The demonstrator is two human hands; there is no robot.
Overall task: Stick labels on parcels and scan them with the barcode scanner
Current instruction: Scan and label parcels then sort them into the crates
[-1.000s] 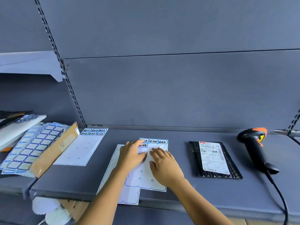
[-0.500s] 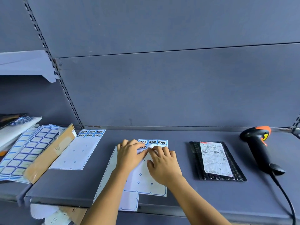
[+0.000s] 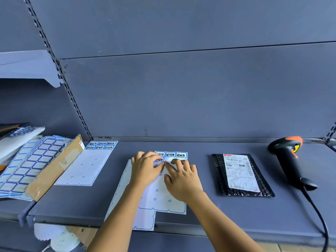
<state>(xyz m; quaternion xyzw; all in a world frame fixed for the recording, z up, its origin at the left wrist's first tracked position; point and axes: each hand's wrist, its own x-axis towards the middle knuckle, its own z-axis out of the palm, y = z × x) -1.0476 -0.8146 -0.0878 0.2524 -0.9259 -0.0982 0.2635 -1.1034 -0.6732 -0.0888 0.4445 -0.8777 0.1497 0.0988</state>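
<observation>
Right hand (image 3: 182, 180) had crept up the label sheet (image 3: 160, 199) since a second earlier, so its fingertips (image 3: 177, 161) now sat right under the top row of printed labels (image 3: 175, 155), and the left hand (image 3: 145, 170) had pulled in a bit closer to it. Nothing else on the shelf (image 3: 218, 211) had moved.

Both hands were down on that sheet, which lay mid-shelf on top of another used sheet (image 3: 145, 220) hanging over the front edge. The left one lay fairly flat, pressing the paper down, and it covered part of the lone label in the second row. Its thumb touched the right index tip. The right fingers were gently bent, tips on the paper, with the thumb held apart from them. So neither hand really had hold of anything; they were just pressing. Couldn't tell if a label edge was lifted at all.

The black parcel (image 3: 219, 171) lay flat just right of the sheet, clear of both hands, with a white shipping label (image 3: 238, 171) face up. Further right the black and orange barcode scanner (image 3: 289, 160) lay on the shelf, with its cable (image 3: 320, 215) running off the front.

Off to the left lay another mostly peeled sheet (image 3: 85, 166), a strip of cardboard (image 3: 54, 168) and a fanned pile of blank blue-bordered label sheets (image 3: 31, 164).
</observation>
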